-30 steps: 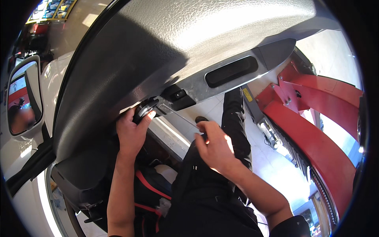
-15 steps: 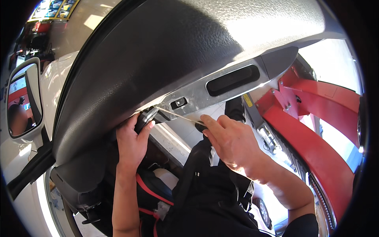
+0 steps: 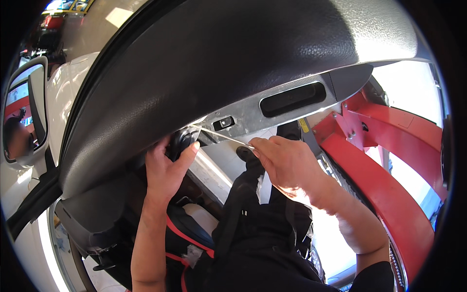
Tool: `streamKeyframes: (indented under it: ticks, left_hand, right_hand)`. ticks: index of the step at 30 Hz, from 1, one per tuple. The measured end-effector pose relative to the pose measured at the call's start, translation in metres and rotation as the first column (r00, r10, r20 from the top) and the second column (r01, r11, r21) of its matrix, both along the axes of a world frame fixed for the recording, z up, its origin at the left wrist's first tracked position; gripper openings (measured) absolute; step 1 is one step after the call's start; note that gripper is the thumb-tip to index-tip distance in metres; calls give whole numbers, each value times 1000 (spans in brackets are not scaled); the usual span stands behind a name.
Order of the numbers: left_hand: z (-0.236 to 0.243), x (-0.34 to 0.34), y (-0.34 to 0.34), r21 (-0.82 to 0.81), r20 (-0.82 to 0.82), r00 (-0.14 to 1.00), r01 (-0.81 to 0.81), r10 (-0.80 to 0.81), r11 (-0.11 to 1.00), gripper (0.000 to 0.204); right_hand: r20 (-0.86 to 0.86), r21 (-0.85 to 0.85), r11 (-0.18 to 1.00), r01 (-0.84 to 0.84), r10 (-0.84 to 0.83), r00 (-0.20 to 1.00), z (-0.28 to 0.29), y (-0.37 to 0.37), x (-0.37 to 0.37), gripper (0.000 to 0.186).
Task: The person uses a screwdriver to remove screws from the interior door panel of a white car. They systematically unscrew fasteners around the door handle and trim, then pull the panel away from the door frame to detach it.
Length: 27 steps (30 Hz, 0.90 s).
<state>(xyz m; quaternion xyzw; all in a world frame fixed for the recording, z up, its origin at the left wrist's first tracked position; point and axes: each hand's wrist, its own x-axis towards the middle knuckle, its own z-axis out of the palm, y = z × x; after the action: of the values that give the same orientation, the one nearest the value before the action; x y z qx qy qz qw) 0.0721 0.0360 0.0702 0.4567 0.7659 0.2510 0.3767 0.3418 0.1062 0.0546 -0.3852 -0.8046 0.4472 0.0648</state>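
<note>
My left hand [image 3: 168, 168] is closed around a dark, rounded door handle piece [image 3: 183, 141] at the lower edge of the car door panel [image 3: 204, 63]; its fingers are partly hidden behind the piece. From the right, my right hand [image 3: 292, 168] pinches a thin, straight metal rod tool [image 3: 221, 135]. Its grip end is covered by my fingers. The rod's tip meets the spot where the handle piece joins the panel. Just right of that tip, a small black window switch [image 3: 224, 123] sits in a scuffed grey armrest strip [image 3: 248, 115].
A black recessed pull pocket [image 3: 293, 99] lies farther along the strip. Red lift arms [image 3: 379, 187] stand close on the right. At the left are a side mirror [image 3: 26, 109] and white bodywork. Below is a dark seat with red trim [image 3: 189, 236].
The handle piece has turned, showing a darker face where silver showed before. My left thumb has shifted up and right. The rod stays at the same joint, and the whole view has moved slightly.
</note>
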Motion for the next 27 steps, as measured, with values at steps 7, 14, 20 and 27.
streamKeyframes:
  ticks: [7, 14, 20, 27]
  left_hand:
    - [-17, 19, 3, 7, -246, 958, -148, 145, 989, 63]
    - [-30, -5, -8, 179, -392, 913, 196, -112, 964, 38]
    - [-34, -13, -10, 176, -472, 866, 274, -163, 945, 38]
    - [-30, -19, -11, 185, -525, 820, 371, -228, 910, 44]
  right_hand:
    - [69, -351, 935, 47, -25, 997, 19, 2, -16, 16]
    - [47, -101, 993, 55, -50, 998, -4, -18, -12, 17]
    - [108, -46, 999, -17, 22, 994, -6, -7, -13, 17]
    - [141, -141, 988, -70, 90, 986, 4, 3, -19, 15]
